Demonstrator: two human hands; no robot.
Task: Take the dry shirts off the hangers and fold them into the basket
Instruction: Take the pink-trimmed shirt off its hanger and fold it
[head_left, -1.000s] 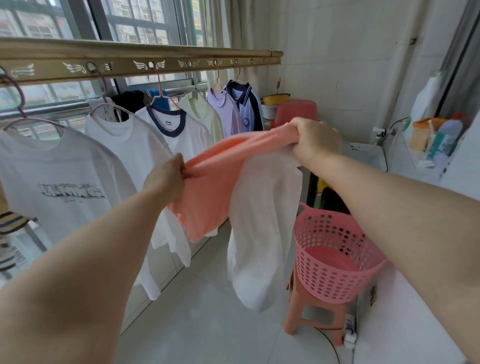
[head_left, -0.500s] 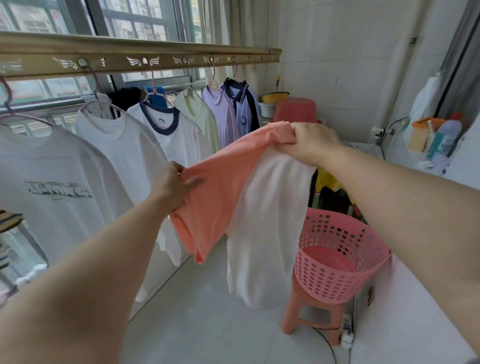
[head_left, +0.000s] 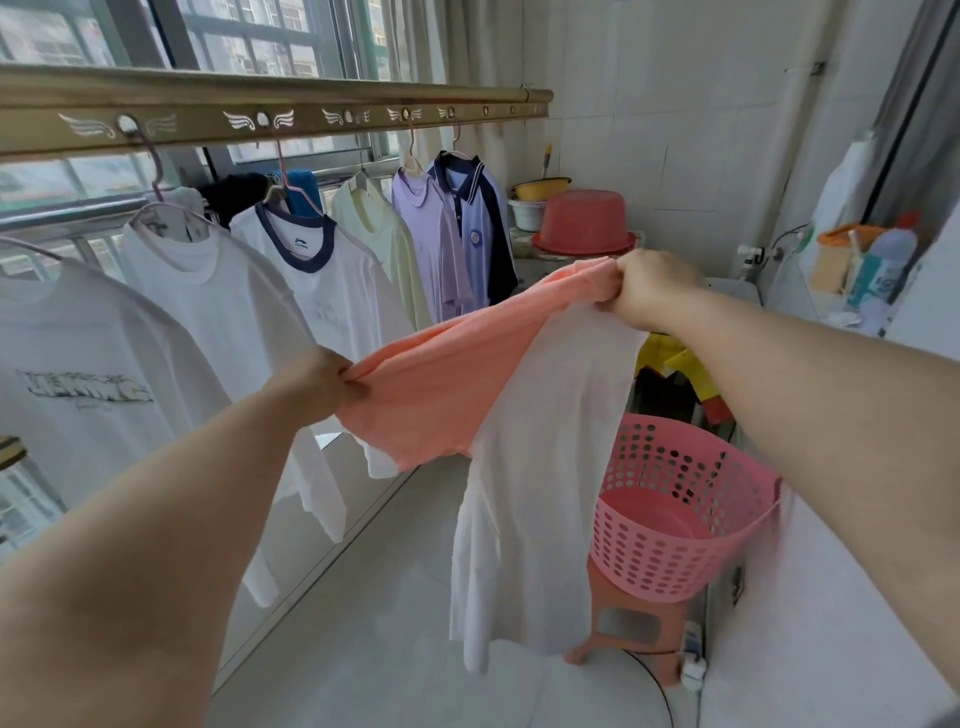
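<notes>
An orange-and-white shirt (head_left: 467, 374) is stretched in the air between my hands. My left hand (head_left: 317, 387) grips its orange edge at the left. My right hand (head_left: 652, 288) grips the other end higher up, and the white part (head_left: 540, 493) hangs down from it. The pink perforated basket (head_left: 670, 519) stands below my right arm on a small orange stool (head_left: 623, 629). Several shirts hang on hangers from the gold rail (head_left: 260, 111) at the left, among them a white printed shirt (head_left: 78, 374) and a navy-collared white one (head_left: 311, 275).
A red basin (head_left: 584, 223) and a yellow bowl (head_left: 540, 188) sit at the far wall. Bottles and a container (head_left: 862, 265) stand on a shelf at the right. A white appliance surface (head_left: 810, 613) runs along the right. Pale tiled floor (head_left: 374, 623) lies below.
My left hand has closed its grip on the orange edge and the shirt now hangs lower and flatter between my hands. The view has shifted slightly.
</notes>
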